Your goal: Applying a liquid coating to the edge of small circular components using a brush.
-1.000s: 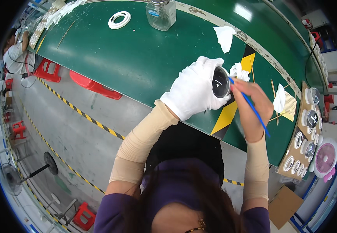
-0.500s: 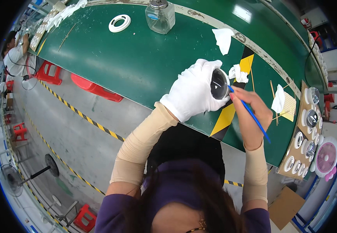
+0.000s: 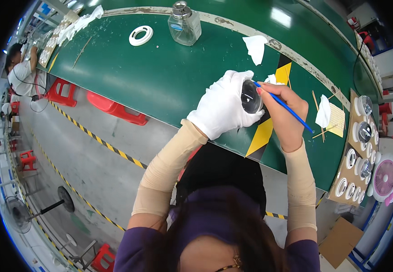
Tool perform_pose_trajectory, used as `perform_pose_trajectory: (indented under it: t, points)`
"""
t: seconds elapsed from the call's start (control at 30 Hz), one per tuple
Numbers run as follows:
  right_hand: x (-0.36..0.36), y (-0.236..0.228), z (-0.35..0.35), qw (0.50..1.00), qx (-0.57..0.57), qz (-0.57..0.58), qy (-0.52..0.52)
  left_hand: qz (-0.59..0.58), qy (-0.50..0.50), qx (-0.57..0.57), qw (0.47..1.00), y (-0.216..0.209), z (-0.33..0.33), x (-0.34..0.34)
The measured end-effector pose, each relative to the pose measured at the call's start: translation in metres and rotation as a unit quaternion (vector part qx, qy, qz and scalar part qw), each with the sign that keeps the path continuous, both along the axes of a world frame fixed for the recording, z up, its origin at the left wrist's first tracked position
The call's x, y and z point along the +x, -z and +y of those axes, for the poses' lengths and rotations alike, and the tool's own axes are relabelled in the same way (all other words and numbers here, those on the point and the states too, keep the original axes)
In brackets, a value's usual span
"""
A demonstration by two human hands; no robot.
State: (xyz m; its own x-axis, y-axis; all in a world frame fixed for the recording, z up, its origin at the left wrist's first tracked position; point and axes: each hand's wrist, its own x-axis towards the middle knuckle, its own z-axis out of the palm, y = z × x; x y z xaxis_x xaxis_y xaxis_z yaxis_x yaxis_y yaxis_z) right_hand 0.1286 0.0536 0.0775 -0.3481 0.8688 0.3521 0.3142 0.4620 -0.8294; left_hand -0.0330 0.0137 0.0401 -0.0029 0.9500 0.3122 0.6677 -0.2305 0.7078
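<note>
A white glove covers my left hand [image 3: 219, 105], which is wrapped round a clear dome with a dark, glossy middle [image 3: 250, 96]. The dome is held up over the near edge of the green table [image 3: 160, 75]. My right hand [image 3: 281, 117] is bare and pinches a thin blue stick-like tool [image 3: 292, 112]. Its front end meets the upper right rim of the dome; the exact tip is hidden by my fingers. The back end slants down to the right.
Toward the back are a white ring [image 3: 133, 40], a glass bottle [image 3: 185, 28] and a white cloth [image 3: 256, 49]. Thin sticks, another cloth [image 3: 323, 111] and a yellow pad [image 3: 338, 119] lie right. Beyond, a cardboard sheet [image 3: 340, 168] bears several domes and rings. A co-worker [image 3: 20, 75] sits far left.
My right hand and the blue tool have moved up and left along the dome's rim, from its right side to its upper right. The left hand keeps its hold. The view has shifted slightly.
</note>
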Motion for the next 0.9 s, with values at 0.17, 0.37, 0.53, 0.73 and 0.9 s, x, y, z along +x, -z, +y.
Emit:
perform_pose_trajectory:
  t: [0.17,0.37,0.53,0.73,0.9]
  points:
    - [0.018,0.002,-0.022,1.0,-0.004,0.001,0.001,0.005,-0.002,0.008,1.0,0.001,-0.001,-0.001]
    - [0.011,0.007,-0.012,0.998,-0.041,0.041,0.012,0.014,-0.014,0.053,0.998,0.0,0.002,0.0]
    - [0.009,-0.002,-0.005,1.0,-0.002,0.003,0.005,0.005,-0.011,0.032,0.999,-0.001,0.001,0.0]
    - [0.014,0.011,-0.016,0.999,0.001,0.04,0.017,0.011,-0.009,0.012,1.0,-0.002,-0.002,0.001]
    - [0.009,0.005,-0.015,0.999,-0.02,0.021,0.023,-0.017,-0.002,0.011,1.0,-0.003,0.0,-0.001]
